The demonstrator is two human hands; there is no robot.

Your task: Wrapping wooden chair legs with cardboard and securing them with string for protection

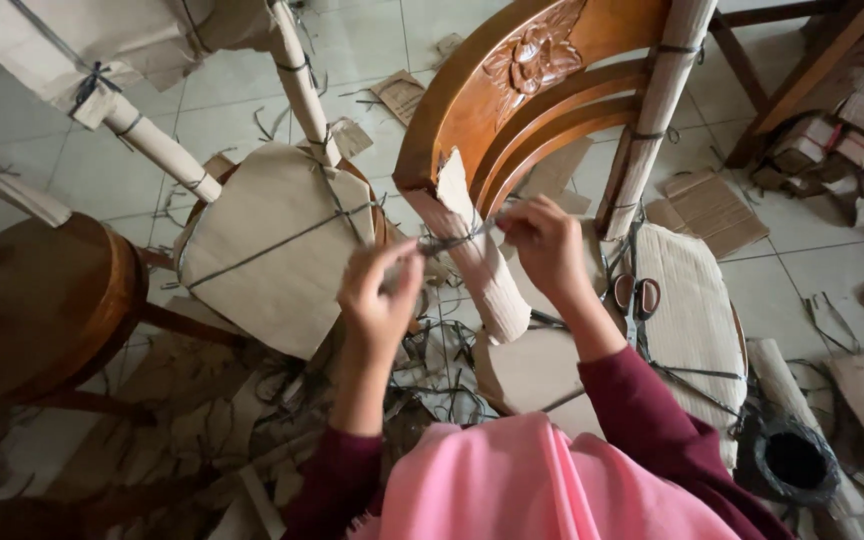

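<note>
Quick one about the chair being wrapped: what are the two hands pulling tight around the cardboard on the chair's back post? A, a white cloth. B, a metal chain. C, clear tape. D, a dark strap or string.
D: the left hand and right hand each pinch an end of a dark strap drawn across the cardboard-wrapped post of the wooden chair.

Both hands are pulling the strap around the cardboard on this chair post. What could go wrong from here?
The cardboard wrap gapes at its top edge, so it might slip before the strap between left hand and right hand cinches. The scissors on the seat lie near the right forearm and could get knocked off.
</note>
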